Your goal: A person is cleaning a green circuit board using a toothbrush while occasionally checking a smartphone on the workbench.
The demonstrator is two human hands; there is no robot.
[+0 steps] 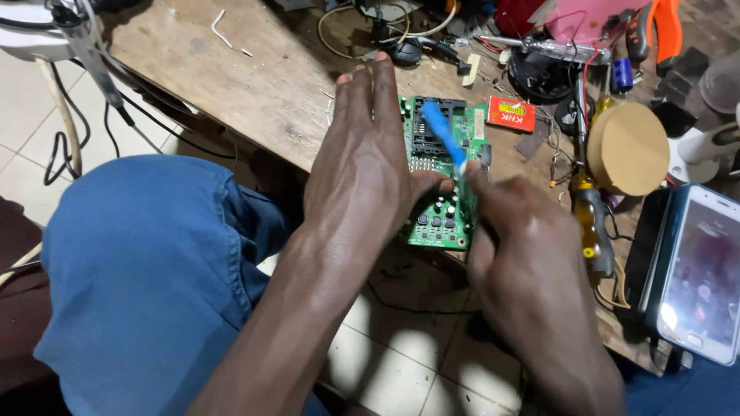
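Far left: a grey cable (65, 142) hung from the bench edge over the pale floor tiles (408, 362). A knee in blue trousers (146, 262) filled the lower left.

Centre: the left hand (366, 162) lay flat-backed toward the camera, fingers extended and close together, pointing away across the wooden workbench (254, 77). Its thumb pressed on the near edge of a green circuit board (447, 173), and the fingers appeared to support the board from the left side and behind. The board was held at the bench edge, partly above the gap over the floor, with its black socket at the far end and small dark capacitors at the near end.

Right of centre: the right hand (524, 270) was closed around the lower end of a blue tool (443, 132), blurred, slanting across the board's face; its kind could not be told.

Further right on the bench: a small red box (511, 114), a round tan disc (628, 148), a yellow-handled screwdriver (592, 223), and at the far right a phone (697, 273) with its screen lit.
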